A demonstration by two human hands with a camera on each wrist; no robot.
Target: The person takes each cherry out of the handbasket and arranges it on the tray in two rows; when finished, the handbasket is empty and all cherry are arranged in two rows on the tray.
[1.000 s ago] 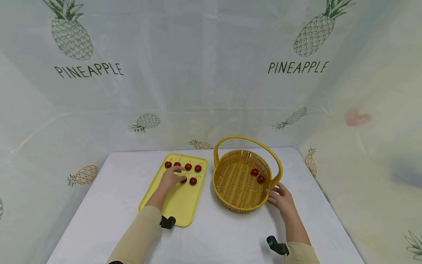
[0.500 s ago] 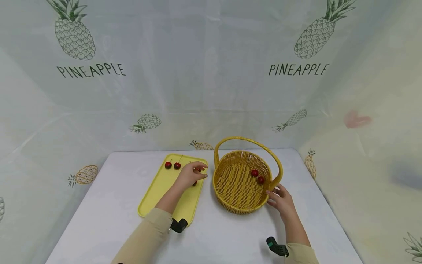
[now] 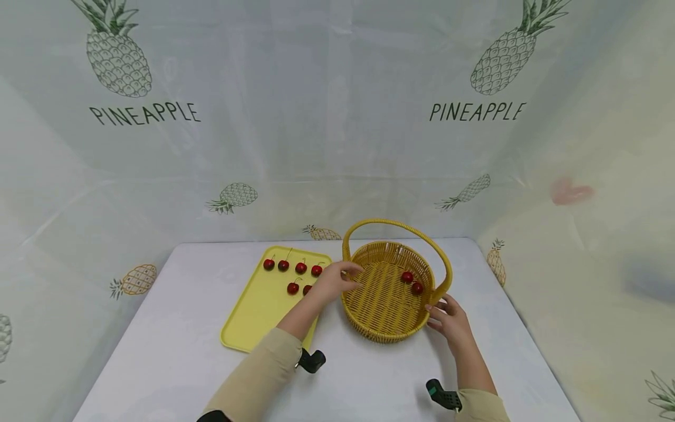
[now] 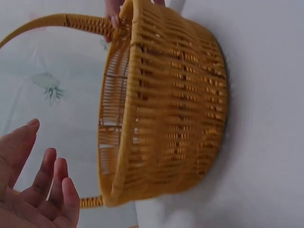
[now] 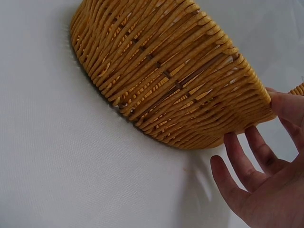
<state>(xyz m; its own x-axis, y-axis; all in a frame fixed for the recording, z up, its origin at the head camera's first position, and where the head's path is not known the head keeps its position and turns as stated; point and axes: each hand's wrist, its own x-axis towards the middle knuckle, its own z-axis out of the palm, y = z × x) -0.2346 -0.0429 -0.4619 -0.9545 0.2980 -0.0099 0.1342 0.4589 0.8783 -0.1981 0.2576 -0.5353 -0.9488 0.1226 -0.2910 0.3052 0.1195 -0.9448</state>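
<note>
My left hand [image 3: 332,282] is above the left rim of the yellow woven basket [image 3: 369,335], fingers loosely bent and apart. In the left wrist view, the hand [image 4: 38,185] shows nothing between thumb and fingers and stands clear of the basket wall [image 4: 175,104]. At the basket's right side, my right hand [image 3: 450,319] holds the rim near the handle base. The right wrist view shows its thumb [image 5: 285,105] on the rim and fingers against the outer wall. Two red cherries [image 3: 407,277] lie inside the basket on the right.
A yellow tray [image 3: 253,313] lies left of the basket, under my left forearm. Several stemmed cherries [image 3: 300,268] sit in its far half, one partly hidden by the left hand. The basket's tall handle [image 3: 392,221] arches over it. A pineapple-print sheet [image 3: 337,146] hangs behind the white table [image 3: 174,328].
My left hand has moved right, from over the tray's cherries to the basket's left rim. The cherries on the tray and in the basket keep their places. My right hand stays at the basket.
</note>
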